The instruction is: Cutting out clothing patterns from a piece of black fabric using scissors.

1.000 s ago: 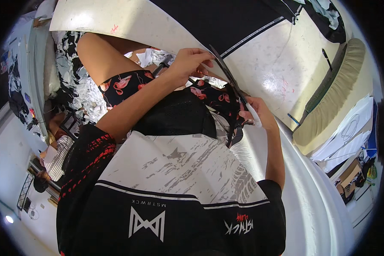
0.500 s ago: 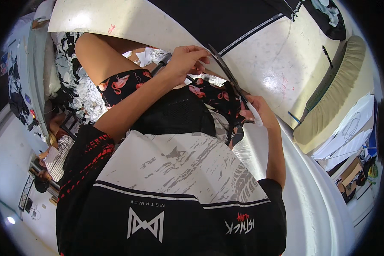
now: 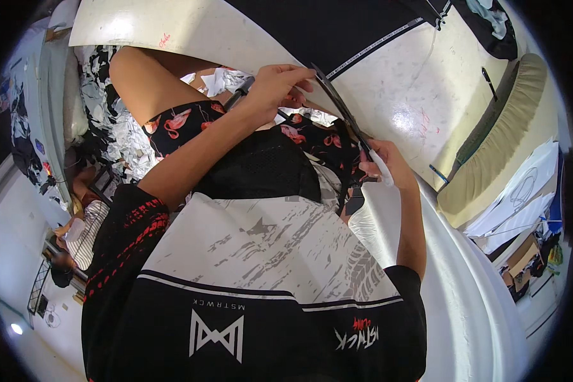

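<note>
Large dark-bladed scissors [image 3: 335, 98] with a white-wrapped handle slant over my lap at the table's near edge. My right hand [image 3: 390, 163] is closed around that handle. Up by the blade tip, my left hand [image 3: 275, 90] has its fingers curled together, the index finger reaching to the blade; anything pinched there is too small to make out. A black strip [image 3: 345, 184] hangs down below the scissors. On the white table [image 3: 401, 95], just beyond the blades, lies black fabric [image 3: 325, 28] edged with a black-and-white band [image 3: 377, 49].
A black pen [image 3: 488, 84] and a blue pen [image 3: 438, 174] lie on the table's right, near a beige gathered-cover pad [image 3: 503, 146]. White cloth [image 3: 465, 280] drapes at my right. Fabric scraps [image 3: 124, 143] heap at left, with another person [image 3: 89, 232] beyond.
My left hand has shifted slightly up and right along the blade. The scissors and my right hand have barely moved.
</note>
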{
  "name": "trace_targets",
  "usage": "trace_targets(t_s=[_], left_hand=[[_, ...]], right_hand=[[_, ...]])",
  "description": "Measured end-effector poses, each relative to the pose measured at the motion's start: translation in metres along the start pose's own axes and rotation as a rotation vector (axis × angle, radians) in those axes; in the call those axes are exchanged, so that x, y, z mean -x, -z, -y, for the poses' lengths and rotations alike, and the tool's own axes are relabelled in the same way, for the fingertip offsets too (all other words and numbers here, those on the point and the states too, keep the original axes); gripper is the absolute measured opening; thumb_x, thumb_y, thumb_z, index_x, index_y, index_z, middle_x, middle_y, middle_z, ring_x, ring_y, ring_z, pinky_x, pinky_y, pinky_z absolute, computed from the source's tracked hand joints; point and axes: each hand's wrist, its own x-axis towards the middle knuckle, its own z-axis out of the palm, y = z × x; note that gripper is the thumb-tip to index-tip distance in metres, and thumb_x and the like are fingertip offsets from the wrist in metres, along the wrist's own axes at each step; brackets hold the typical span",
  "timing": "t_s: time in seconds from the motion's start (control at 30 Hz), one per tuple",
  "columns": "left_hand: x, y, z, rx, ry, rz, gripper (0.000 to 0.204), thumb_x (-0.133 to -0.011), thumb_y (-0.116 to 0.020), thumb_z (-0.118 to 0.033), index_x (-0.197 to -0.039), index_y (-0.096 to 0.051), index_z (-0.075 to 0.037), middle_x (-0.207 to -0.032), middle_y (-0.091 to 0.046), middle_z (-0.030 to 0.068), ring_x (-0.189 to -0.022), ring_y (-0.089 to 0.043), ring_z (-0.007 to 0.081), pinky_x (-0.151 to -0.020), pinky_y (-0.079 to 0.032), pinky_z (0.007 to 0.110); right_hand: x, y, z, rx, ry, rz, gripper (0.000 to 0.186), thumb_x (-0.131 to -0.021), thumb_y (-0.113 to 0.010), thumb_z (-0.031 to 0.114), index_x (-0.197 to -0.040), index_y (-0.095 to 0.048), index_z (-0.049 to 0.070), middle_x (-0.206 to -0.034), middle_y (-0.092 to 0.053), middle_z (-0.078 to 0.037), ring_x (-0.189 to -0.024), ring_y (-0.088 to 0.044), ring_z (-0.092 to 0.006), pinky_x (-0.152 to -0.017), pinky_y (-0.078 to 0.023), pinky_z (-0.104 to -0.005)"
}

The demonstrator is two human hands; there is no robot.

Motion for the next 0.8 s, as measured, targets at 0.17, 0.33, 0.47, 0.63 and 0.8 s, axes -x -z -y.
trace_targets(t_s=[0.17,0.33,0.47,0.63,0.8], left_hand=[[-0.001,-0.001,0.002,-0.010,0.000,-0.004,0.018,-0.092,-0.074,-0.022,-0.101,-0.072,-0.007,-0.081,-0.067,0.0016,-0.064,-0.060,0.0102,-0.061,-0.049,0.028],[-0.001,0.004,0.004,-0.023,-0.007,0.017,0.017,-0.093,-0.073,-0.021,-0.102,-0.072,-0.007,-0.081,-0.067,0.0013,-0.064,-0.060,0.0099,-0.061,-0.049,0.028],[-0.001,0.005,0.004,-0.048,-0.033,0.040,0.017,-0.094,-0.071,-0.022,-0.102,-0.072,-0.007,-0.081,-0.066,0.0004,-0.065,-0.060,0.0090,-0.061,-0.049,0.027],[-0.001,0.006,0.003,-0.068,-0.044,0.048,0.017,-0.095,-0.071,-0.022,-0.102,-0.072,-0.007,-0.082,-0.066,0.0000,-0.065,-0.059,0.0085,-0.061,-0.049,0.027],[-0.001,0.007,0.003,-0.080,-0.037,0.046,0.016,-0.094,-0.072,-0.021,-0.102,-0.072,-0.007,-0.081,-0.067,0.0007,-0.064,-0.059,0.0089,-0.062,-0.049,0.027]], right_hand=[[0.000,0.000,0.004,0.043,-0.026,-0.013,0.039,-0.081,-0.088,0.032,-0.089,-0.059,0.007,-0.069,-0.049,0.006,-0.057,-0.042,-0.0042,-0.050,-0.032,-0.0239],[-0.002,0.000,0.003,-0.003,-0.029,-0.005,0.037,-0.081,-0.088,0.030,-0.090,-0.060,0.007,-0.070,-0.051,0.006,-0.058,-0.044,-0.0038,-0.051,-0.034,-0.0227],[-0.003,-0.001,0.006,0.009,-0.025,-0.026,0.029,-0.083,-0.086,0.018,-0.082,-0.060,0.006,-0.071,-0.052,0.006,-0.064,-0.045,-0.0040,-0.058,-0.037,-0.0233],[-0.007,-0.004,0.013,0.030,-0.008,-0.026,0.029,-0.083,-0.086,0.019,-0.083,-0.060,0.006,-0.071,-0.052,0.005,-0.065,-0.046,-0.0047,-0.059,-0.037,-0.0234],[-0.005,-0.001,0.016,0.012,-0.014,0.009,0.038,-0.081,-0.088,0.030,-0.092,-0.059,0.008,-0.070,-0.053,0.006,-0.058,-0.047,-0.0037,-0.045,-0.037,-0.0224]])
